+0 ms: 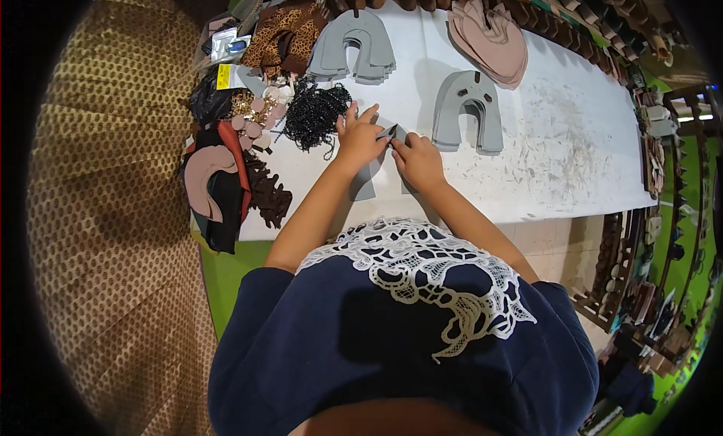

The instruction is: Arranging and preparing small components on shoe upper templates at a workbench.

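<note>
left hand and right hand over a grey arch on the tabletop.
from the left: a pink piece on dark cloth, then black beads, with a grey stack behind them. just beside the beads, the left hand's fingers fan apart, its thumb at a small dark piece; i cannot tell if it grips. the arch lies flat, partly hidden beneath both hands. the right hand's fingers curl together by that dark piece, their grip unclear. farther right, another grey stack, then a pink stack.
</note>
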`<state>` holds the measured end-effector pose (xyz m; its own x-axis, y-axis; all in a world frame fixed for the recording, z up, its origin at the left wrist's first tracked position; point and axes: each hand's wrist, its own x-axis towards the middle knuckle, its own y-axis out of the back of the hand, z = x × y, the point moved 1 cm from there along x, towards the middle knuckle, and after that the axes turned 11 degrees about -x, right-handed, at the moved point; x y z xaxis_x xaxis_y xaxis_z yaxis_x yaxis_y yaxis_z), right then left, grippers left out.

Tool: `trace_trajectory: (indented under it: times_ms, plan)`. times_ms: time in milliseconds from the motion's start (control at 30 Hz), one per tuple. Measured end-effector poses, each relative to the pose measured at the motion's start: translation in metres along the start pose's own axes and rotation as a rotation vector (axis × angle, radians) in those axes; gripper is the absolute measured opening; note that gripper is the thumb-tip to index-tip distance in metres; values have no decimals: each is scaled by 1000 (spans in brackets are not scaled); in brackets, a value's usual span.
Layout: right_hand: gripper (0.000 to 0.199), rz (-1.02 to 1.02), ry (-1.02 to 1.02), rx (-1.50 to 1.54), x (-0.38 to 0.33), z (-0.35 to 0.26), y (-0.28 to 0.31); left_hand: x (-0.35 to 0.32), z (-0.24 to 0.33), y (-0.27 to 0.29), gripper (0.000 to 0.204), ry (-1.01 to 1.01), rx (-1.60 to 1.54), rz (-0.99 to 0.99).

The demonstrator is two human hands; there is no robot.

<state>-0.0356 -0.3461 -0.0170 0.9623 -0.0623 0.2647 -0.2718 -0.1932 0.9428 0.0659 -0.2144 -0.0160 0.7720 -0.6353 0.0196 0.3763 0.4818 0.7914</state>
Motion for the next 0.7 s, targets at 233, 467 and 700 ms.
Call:
trace_trajectory:
  times_ms: [233, 467, 700]
  plan:
    - [28, -54, 12, -59, -4, 0, -2, -3, -2, -5, 21, 106, -66, 3]
    - [36, 14, 68, -70, -19, 4, -1, -14, 12, -10, 22, 95, 86, 21]
    - [36, 44, 81, 29, -28, 11, -2, -25, 20, -16, 20, 47, 44, 132]
